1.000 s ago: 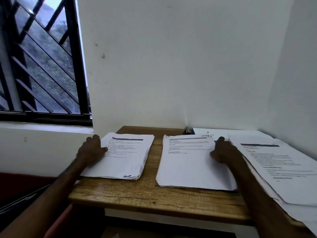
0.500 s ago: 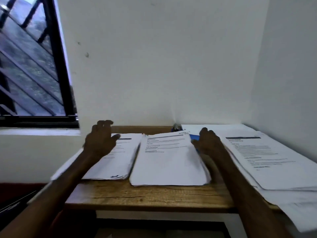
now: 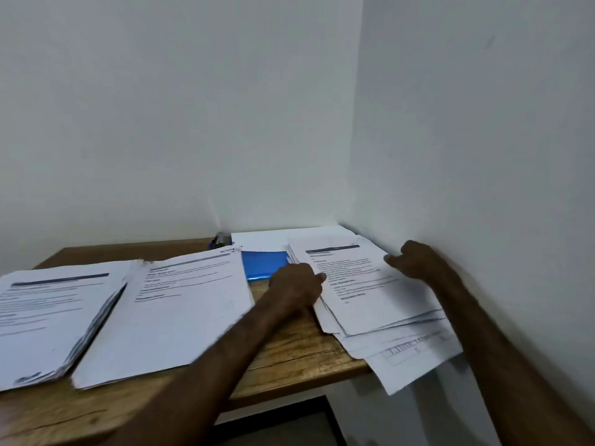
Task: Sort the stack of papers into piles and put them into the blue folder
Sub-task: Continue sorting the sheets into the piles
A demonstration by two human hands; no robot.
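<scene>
Three lots of printed papers lie on the wooden table (image 3: 289, 355): a left pile (image 3: 48, 320), a middle pile (image 3: 180, 310) overlapping its edge, and a looser right stack (image 3: 370, 284) in the corner, hanging over the table's front. The blue folder (image 3: 264, 263) lies between the middle pile and the right stack, partly under the papers. My left hand (image 3: 296, 284) grips the right stack's left edge, thumb on top. My right hand (image 3: 415, 259) holds its right edge by the wall, fingers curled.
White walls close the table at the back and right. A small dark object (image 3: 221, 240) sits against the back wall. A white sheet (image 3: 267, 239) lies behind the folder. The table's front edge runs near my forearms.
Both hands left the left and middle piles and moved right onto the corner stack. The middle pile now lies against the left pile, and the blue folder shows. My view swung right.
</scene>
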